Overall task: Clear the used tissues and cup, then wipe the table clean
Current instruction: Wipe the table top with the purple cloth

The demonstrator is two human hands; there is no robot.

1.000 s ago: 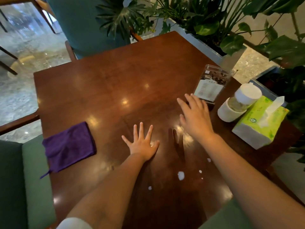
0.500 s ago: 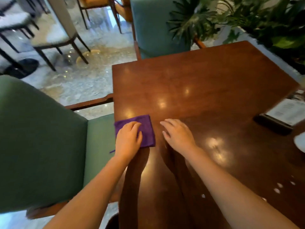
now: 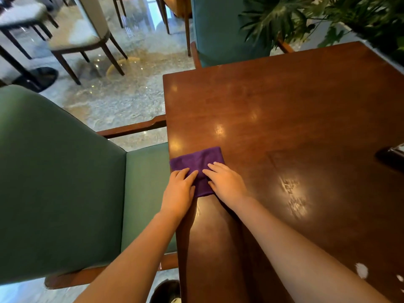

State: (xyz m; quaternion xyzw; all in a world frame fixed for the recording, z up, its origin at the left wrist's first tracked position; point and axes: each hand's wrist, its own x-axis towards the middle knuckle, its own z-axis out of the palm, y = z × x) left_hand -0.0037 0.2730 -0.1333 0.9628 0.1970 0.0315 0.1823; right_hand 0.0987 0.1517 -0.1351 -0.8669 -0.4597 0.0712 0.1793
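Note:
A folded purple cloth [image 3: 197,159] lies at the left edge of the dark wooden table [image 3: 284,119]. My left hand [image 3: 178,192] rests on the cloth's near left part, fingers flat and slightly spread. My right hand [image 3: 226,182] presses on its near right part, fingertips on the fabric. Neither hand has lifted the cloth. Small white tissue scraps [image 3: 361,270] lie on the table at the lower right. The cup and the tissue pack are out of view.
A green upholstered chair [image 3: 65,182] stands close against the table's left side. A dark bin [image 3: 166,291] shows on the floor below the table edge. A teal chair [image 3: 218,29] and plants [image 3: 284,18] stand at the far side. A dark stand base [image 3: 391,156] sits at the right edge.
My view swung left from the table's middle to its left edge. Both hands moved from the bare tabletop onto the purple cloth, the left first, then the right.

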